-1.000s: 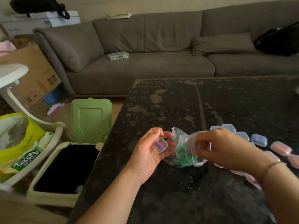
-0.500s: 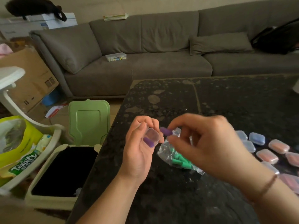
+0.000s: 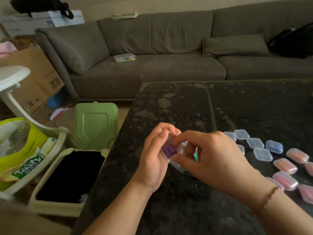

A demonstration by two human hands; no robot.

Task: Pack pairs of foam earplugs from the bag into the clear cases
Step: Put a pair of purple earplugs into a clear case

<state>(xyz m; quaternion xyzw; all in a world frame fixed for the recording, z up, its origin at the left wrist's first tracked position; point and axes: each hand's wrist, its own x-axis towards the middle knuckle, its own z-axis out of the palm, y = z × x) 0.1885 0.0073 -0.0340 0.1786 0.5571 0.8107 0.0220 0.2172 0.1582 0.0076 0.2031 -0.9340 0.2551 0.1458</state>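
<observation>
Near the counter's [image 3: 186, 102] left edge, both hands grip a clear case [image 3: 169, 150] holding two purple earplugs, left hand [image 3: 152, 160] cradling, right hand [image 3: 208, 155] pinching it; the bag [image 3: 182, 164] underneath and empty cases [image 3: 254, 143] remain beside filled ones [image 3: 285, 166] toward the right edge.

We see a dark speckled stone surface [image 3: 254, 106]; at its right lie small clear cases [image 3: 262, 154], some empty, others holding orange, pink or blue earplugs.

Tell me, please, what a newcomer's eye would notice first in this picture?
First, the two purple foam earplugs in a small clear plastic case, held between left hand and right hand over the dark stone table. Next, the clear cases holding orange earplugs at right.
</observation>
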